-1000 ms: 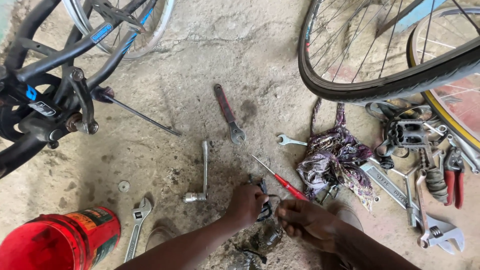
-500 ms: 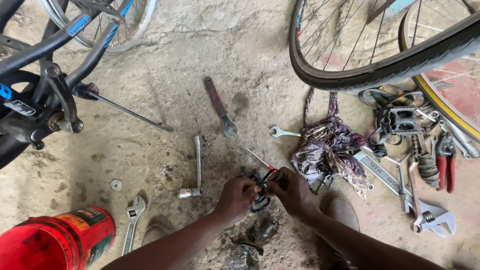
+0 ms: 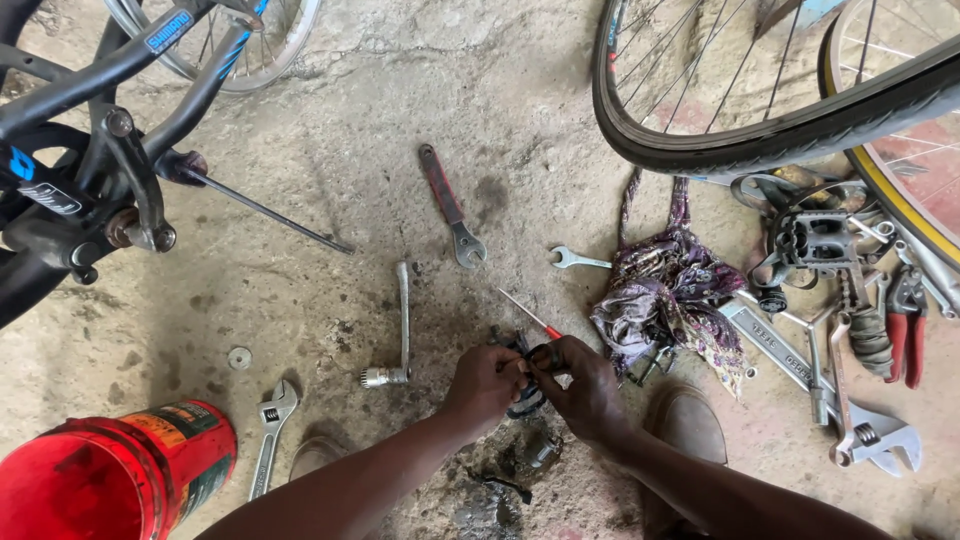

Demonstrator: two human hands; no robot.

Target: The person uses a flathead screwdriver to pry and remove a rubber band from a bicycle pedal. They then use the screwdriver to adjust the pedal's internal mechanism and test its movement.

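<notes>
a small dark metal bicycle part with black loops [image 3: 522, 372] sits pinched between both hands, low in the middle of the view, just above the stained concrete floor [image 3: 520, 100]. it is too tangled and shadowed to tell exactly what kind of part it is. the left hand [image 3: 485, 385] closes on it from the left, fingers curled tight around its near edge. the right hand [image 3: 585, 390] closes on it from the right, fingertips meeting the left hand's over the part. the part lies squarely between the two hands, neither clearly nearer. its long axis seems to run up and down in the view, away from the person, though that is hard to judge.

a thin screwdriver with a red handle [image 3: 532, 318] lies just beyond the hands, its handle end at the right fingers, its shaft slanting up and to the left. whether the right hand touches it cannot be told.

to the left, a silver socket wrench [image 3: 400, 330] lies upright in the view, and a silver adjustable spanner [image 3: 268, 435] lies near a red plastic bucket [image 3: 110, 480]. farther off lies a red-handled open spanner [image 3: 448, 205]. to the right, a crumpled purple patterned rag [image 3: 665, 295] sits beside a small silver spanner [image 3: 575, 260], then a heap of wrenches, red-handled pliers [image 3: 905, 325] and a black bicycle pedal [image 3: 815, 240]. a black-tyred bicycle wheel [image 3: 780, 130] arcs across the top right; a dark bicycle frame [image 3: 80, 190] fills the top left.
</notes>
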